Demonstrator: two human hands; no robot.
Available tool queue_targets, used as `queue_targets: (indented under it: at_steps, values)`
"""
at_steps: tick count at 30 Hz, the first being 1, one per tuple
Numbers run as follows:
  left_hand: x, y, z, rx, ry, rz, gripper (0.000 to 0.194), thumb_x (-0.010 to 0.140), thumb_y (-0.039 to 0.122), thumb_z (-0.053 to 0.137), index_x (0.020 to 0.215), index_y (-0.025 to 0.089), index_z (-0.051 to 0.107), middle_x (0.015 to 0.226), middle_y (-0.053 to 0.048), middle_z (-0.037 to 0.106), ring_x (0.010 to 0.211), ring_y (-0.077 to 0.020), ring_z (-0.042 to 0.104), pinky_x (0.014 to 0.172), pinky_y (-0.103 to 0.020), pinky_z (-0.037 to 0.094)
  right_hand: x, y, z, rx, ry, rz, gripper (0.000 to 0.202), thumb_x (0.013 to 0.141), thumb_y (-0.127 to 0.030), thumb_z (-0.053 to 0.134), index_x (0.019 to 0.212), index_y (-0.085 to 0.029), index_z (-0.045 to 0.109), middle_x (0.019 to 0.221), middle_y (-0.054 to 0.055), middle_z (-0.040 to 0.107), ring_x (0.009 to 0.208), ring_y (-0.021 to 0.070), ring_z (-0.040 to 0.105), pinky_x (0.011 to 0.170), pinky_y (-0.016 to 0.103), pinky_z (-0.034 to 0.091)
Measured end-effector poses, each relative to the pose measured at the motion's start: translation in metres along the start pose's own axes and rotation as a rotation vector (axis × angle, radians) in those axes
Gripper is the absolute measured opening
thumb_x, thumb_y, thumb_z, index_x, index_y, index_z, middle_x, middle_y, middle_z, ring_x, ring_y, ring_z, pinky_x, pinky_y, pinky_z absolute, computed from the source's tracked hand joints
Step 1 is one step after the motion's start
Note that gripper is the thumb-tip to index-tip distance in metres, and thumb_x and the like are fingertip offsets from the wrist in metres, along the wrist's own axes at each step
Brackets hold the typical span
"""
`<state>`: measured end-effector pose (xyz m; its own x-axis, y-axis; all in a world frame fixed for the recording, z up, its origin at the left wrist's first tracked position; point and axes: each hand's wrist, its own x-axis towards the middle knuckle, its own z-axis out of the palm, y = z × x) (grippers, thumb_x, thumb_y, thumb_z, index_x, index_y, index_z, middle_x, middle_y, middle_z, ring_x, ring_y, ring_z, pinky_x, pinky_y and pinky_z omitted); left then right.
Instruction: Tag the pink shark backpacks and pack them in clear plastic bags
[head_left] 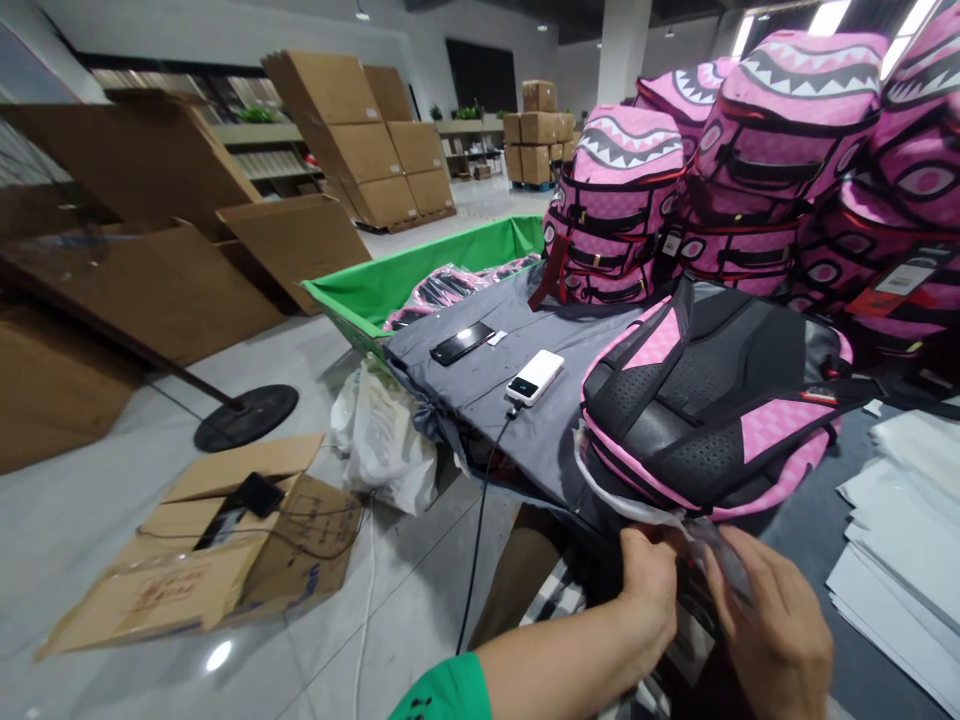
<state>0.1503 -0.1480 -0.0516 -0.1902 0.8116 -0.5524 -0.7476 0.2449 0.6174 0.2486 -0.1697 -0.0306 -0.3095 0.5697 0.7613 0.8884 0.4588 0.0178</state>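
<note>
A pink and black backpack (697,400) lies with its padded straps up on the grey cloth at the table's near edge. Just below it, my left hand (651,580) is closed on the edge of a thin translucent plastic bag (607,485). Part of this plastic runs along the backpack's lower left side. My right hand (776,620) pinches the same plastic a little to the right, its fingers bent over it. Both hands are close together, and their fingertips are partly hidden by the plastic.
Pink backpacks (622,200) are stacked at the back. A white power bank (536,377) with a cable and a black phone (461,343) lie on the grey cloth (480,385). White sheets (907,540) are at right. A green bin (360,285) and an open carton (300,540) are left.
</note>
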Motion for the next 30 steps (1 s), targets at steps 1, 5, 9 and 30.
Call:
queue_targets:
  at_steps: [1,5,9,30]
  values:
    - [-0.001,0.001,0.001,-0.002,-0.001,0.015,0.035,0.054,0.025,0.086,0.082,0.016,0.067,0.084,-0.005,0.073,0.074,-0.0177,0.063,0.075,-0.031,0.052,0.002,0.000,0.003,-0.077,0.010,0.027,0.020,0.104,-0.026,0.055,0.114,-0.010,0.063,0.097,0.014,0.071,0.083,0.0238,0.064,0.076,0.036,0.046]
    - [-0.004,0.007,0.003,0.041,0.003,0.060,0.036,0.052,0.026,0.089,0.080,0.016,0.067,0.078,-0.004,0.071,0.072,-0.0172,0.062,0.073,-0.031,0.052,0.008,-0.001,0.017,-0.239,0.024,0.035,0.016,0.105,-0.027,0.052,0.100,-0.015,0.061,0.085,0.009,0.066,0.075,0.0213,0.058,0.067,0.035,0.039]
    - [-0.013,0.012,-0.003,0.086,-0.007,0.044,0.030,0.052,0.027,0.086,0.074,0.012,0.072,0.074,-0.004,0.069,0.069,-0.0164,0.059,0.068,-0.028,0.049,0.010,0.000,0.017,-0.226,-0.007,-0.022,0.017,0.105,-0.018,0.048,0.090,-0.020,0.055,0.086,0.007,0.063,0.078,0.0209,0.055,0.070,0.034,0.037]
    - [-0.038,0.037,-0.020,0.211,-0.225,0.082,0.026,0.066,0.032,0.081,0.085,0.015,0.079,0.090,-0.010,0.076,0.092,-0.0229,0.066,0.090,-0.033,0.050,0.020,0.001,0.005,-0.057,-0.092,-0.027,0.024,0.106,-0.020,0.044,0.084,-0.021,0.052,0.078,0.004,0.062,0.073,0.0202,0.056,0.068,0.033,0.033]
